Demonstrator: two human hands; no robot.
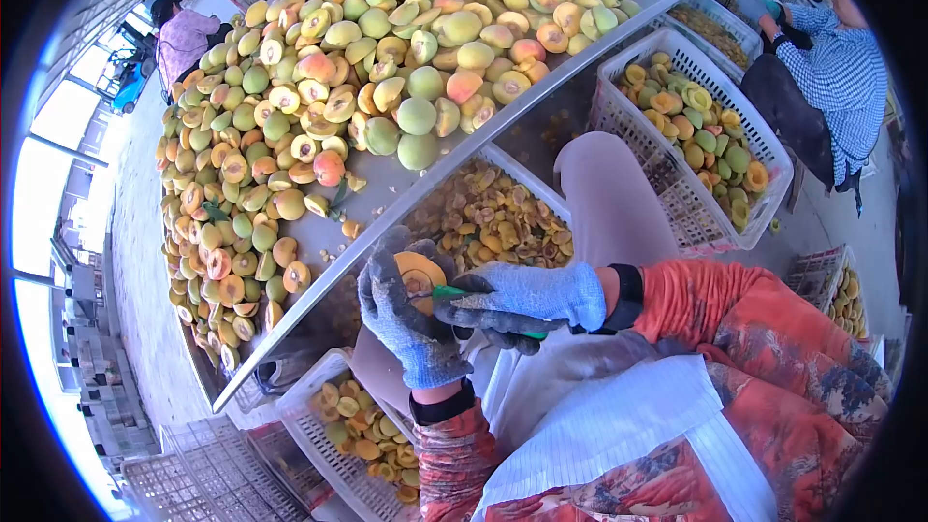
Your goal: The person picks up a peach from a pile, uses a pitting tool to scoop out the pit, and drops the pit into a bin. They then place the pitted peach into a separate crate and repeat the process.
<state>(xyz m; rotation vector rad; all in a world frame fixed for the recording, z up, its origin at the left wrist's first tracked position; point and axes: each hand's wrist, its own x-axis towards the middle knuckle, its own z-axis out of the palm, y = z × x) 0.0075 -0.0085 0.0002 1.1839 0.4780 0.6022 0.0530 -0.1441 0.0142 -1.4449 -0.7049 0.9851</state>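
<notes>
My left hand [394, 314], in a grey-coated blue glove, is closed around a peach half [420, 275] with its orange cut face turned up. My right hand [517, 300], gloved the same way, grips a green-handled pitting knife [448, 291]. The tool's front end is at the cut face of the peach half; its blade is hard to make out. Both hands are close together above my lap, just off the near edge of the metal table [387, 195]. Below them is a white crate of cut scraps [488, 217].
Many whole and halved peaches [338, 101] cover the table. A white crate [677, 135] of halves stands at right, another crate [329, 406] at lower left. A co-worker in a checked shirt [836, 87] sits at right; a person in pink [188, 39] is beyond the table.
</notes>
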